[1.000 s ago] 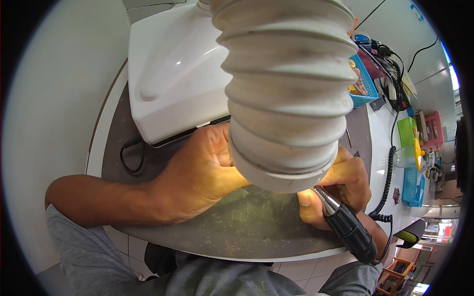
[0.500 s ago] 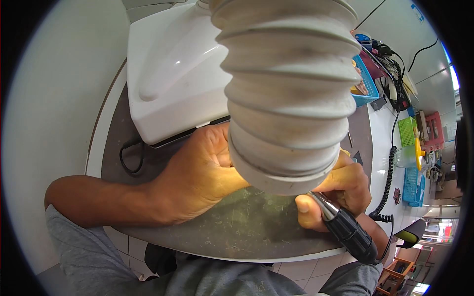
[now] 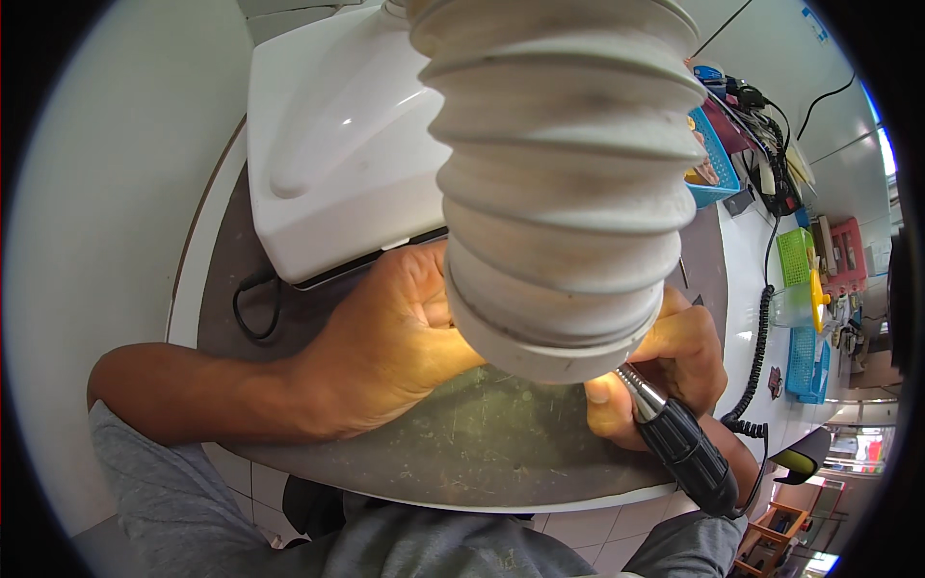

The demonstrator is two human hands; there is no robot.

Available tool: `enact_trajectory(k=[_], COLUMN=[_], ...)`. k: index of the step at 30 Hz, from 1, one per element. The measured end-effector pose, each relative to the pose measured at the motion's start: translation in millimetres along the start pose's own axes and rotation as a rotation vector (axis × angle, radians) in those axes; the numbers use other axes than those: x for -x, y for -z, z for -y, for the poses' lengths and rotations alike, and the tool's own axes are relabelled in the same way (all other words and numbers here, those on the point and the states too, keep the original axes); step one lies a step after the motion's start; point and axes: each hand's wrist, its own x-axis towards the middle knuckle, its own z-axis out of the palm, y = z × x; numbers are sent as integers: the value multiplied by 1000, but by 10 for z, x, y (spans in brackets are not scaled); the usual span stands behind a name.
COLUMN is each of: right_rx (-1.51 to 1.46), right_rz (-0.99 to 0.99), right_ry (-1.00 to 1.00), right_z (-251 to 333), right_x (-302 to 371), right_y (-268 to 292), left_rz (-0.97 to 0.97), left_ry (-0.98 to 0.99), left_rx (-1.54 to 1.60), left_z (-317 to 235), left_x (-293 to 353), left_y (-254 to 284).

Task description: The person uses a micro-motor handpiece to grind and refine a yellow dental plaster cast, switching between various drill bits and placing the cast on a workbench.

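A black rotary handpiece [image 3: 686,455] with a silver nose is gripped in my right hand [image 3: 665,371], between the thumb and the curled fingers. Its tip goes out of sight beneath a ribbed white hose [image 3: 568,193] that hangs down in the middle. On the other side, my left hand [image 3: 390,347] is closed, its thumb and fingertips reaching under the hose mouth. Whatever the left hand holds there is hidden by the hose. A warm light falls on both hands and on the grey mat [image 3: 501,433] below them.
A large white machine housing [image 3: 347,144] stands behind my left hand, a black cable [image 3: 252,323] at its corner. Along the right lie a coiled black cord [image 3: 756,356], blue baskets [image 3: 807,366], a green basket [image 3: 794,258] and a pink tray [image 3: 846,255]. A wall rises at the left.
My right hand and the handpiece have shifted very slightly to the right, and the handpiece sits a little more upright. My left hand stays in place.
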Motion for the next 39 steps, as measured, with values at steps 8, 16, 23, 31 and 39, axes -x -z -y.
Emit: enact_trajectory(k=[8,16,23,31,39], right_rx=[53,-14,27,61,68], right_rz=[27,-44,-34,-8,-1], right_ry=[-20,9,8,-10,-10], right_z=[63,4,9,64,75], right_x=[-11,13,21,9,-11], right_y=[0,1,-13,8,-5], left_rz=[26,79,-32,31,94], left_ry=[34,-21,-116,-113,-128], left_rx=[49,130,121,187,162], left_z=[-12,100,-39,125,178], left_x=[2,-60,44,-45,-94], left_y=[25,95,9,23,71])
